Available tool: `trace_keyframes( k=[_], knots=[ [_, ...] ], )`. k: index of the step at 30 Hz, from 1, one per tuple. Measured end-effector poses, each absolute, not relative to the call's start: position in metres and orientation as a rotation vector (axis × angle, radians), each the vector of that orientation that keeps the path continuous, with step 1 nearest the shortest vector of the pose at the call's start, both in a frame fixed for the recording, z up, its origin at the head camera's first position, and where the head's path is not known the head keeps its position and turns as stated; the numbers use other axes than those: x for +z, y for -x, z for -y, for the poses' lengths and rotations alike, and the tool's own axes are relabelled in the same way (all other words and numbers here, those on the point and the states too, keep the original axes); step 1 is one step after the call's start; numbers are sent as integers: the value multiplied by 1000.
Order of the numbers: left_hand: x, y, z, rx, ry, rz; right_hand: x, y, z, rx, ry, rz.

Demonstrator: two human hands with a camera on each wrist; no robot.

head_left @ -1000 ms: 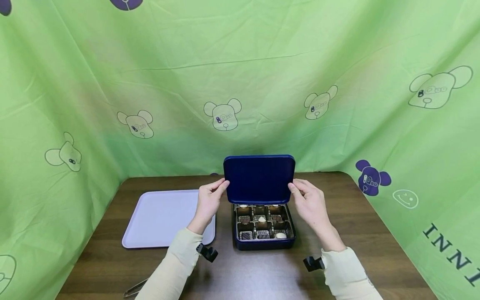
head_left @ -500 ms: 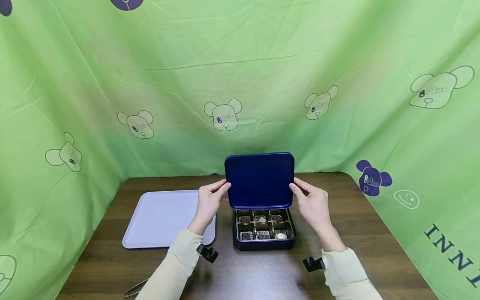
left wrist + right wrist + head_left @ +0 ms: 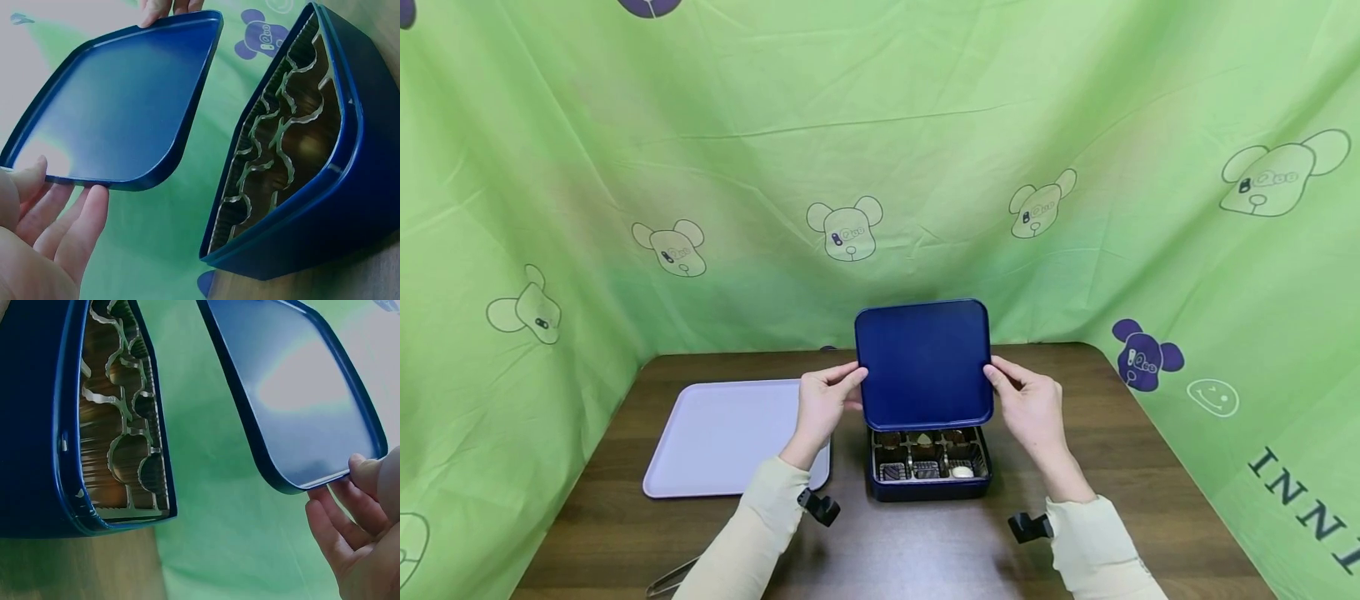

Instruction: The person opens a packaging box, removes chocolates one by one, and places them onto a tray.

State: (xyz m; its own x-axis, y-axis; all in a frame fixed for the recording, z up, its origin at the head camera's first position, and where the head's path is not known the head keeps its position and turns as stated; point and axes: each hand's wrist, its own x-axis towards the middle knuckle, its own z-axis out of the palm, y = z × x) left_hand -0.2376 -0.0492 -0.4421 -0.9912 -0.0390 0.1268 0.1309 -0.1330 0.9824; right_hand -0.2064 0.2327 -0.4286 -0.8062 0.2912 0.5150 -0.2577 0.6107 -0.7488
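Note:
A dark blue tin lid (image 3: 922, 365) hangs tilted above the open blue chocolate box (image 3: 930, 486) on the brown table. My left hand (image 3: 824, 402) pinches the lid's left edge and my right hand (image 3: 1028, 405) pinches its right edge. The lid (image 3: 119, 106) shows its inner side in the left wrist view, with my left fingers (image 3: 81, 228) at its near edge. In the right wrist view the lid (image 3: 294, 387) is held by my right fingers (image 3: 365, 478). The box (image 3: 306, 156) holds chocolates in a gold tray; the lid hides its back row.
A pale lilac tray (image 3: 722, 437) lies left of the box on the table (image 3: 910, 542). Metal tongs (image 3: 666, 577) lie near the front left edge. Green printed cloth (image 3: 880, 150) hangs behind and along both sides.
Both hands have brought the lid forward and lower over the box, so it covers more of the chocolates than before.

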Motion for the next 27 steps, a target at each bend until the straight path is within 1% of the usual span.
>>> trace_keyframes(
  k=[17, 27],
  knots=[
    [-444, 237, 39, -2281, -63, 2024, -436, 209, -240, 1117, 112, 2290],
    [-447, 236, 19, -2346, -64, 1970, -437, 210, -254, 1060, 186, 2343]
  ],
)
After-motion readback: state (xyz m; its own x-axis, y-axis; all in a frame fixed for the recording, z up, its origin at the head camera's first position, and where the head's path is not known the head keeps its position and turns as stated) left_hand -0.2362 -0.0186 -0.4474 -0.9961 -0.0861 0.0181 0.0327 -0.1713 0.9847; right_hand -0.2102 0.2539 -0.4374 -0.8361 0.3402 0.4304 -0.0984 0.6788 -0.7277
